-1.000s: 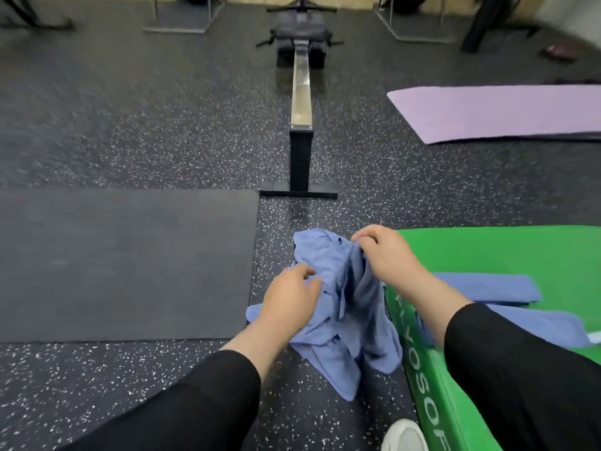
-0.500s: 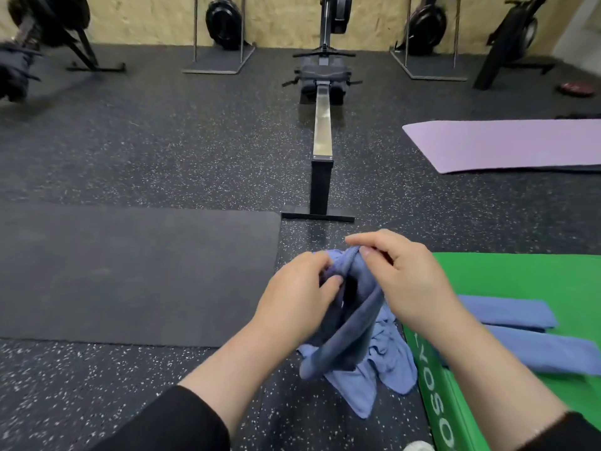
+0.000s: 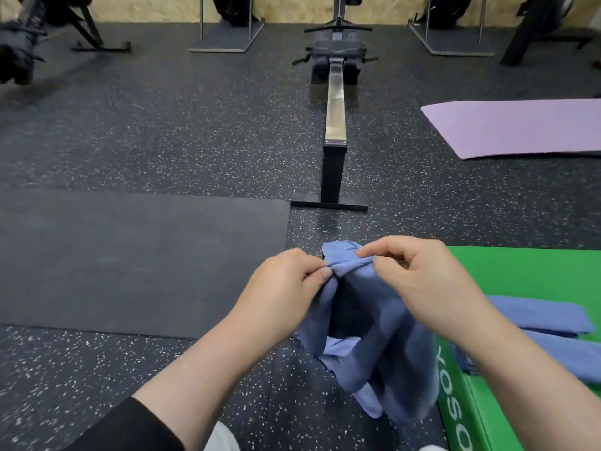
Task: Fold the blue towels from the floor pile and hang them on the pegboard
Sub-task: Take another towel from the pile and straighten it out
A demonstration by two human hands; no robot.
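Only one text can be read. On the near side wall of the green box [image 3: 461,415], at the right and close to the camera, white capital letters run along the edge. The letters "YOSO" are visible; the start and the end of the word are hidden or cut off. No other label, brand or number is readable.

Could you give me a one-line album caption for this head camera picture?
Both hands, left hand and right hand, pinch a crumpled blue towel beside a green box holding folded towels.
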